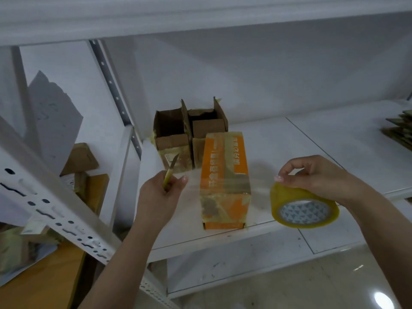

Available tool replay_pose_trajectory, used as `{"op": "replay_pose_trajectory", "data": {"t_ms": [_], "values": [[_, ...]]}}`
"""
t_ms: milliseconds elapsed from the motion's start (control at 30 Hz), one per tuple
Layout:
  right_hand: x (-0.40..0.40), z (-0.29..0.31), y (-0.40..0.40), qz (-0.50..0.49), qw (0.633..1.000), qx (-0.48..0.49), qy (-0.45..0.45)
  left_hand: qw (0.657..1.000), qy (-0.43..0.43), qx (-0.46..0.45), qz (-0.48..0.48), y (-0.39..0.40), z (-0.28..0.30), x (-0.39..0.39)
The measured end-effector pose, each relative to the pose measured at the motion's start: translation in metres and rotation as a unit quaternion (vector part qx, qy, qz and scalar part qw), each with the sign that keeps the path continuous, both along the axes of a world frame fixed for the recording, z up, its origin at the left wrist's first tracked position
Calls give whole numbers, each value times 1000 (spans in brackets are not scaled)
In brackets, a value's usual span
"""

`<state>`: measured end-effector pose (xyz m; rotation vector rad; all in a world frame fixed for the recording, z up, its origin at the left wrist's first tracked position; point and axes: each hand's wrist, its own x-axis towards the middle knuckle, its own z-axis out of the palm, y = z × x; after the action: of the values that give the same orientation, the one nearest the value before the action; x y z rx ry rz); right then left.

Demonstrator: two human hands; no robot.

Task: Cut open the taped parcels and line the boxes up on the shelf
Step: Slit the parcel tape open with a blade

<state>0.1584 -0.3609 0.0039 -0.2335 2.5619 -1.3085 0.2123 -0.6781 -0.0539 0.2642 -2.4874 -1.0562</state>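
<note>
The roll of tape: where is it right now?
In the head view it is at the right, gripped by the right hand: the tape roll hangs off the shelf edge, right of the orange box.

Storeroom or parcel-packing room. Evidence: white slotted-steel racking, perforated upright (112, 85) far left; bare white shelf (289, 157); opened brown cartons (171, 130) at far left of the shelf; taped orange parcel (225, 175) nearer; flattened cardboard stack (399, 130) far right; roll of packing tape (304, 208) near right.
</note>
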Motion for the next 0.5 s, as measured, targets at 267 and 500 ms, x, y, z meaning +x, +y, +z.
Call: {"op": "replay_pose_trajectory", "data": {"t_ms": [267,500], "values": [[-3,-42,-4,-20,1000,7,-14,989,-48,143,-7,14,-40,-1],[-1,-77,-37,-18,999,22,-20,906,-110,409,-3,49,-68,0]]}}
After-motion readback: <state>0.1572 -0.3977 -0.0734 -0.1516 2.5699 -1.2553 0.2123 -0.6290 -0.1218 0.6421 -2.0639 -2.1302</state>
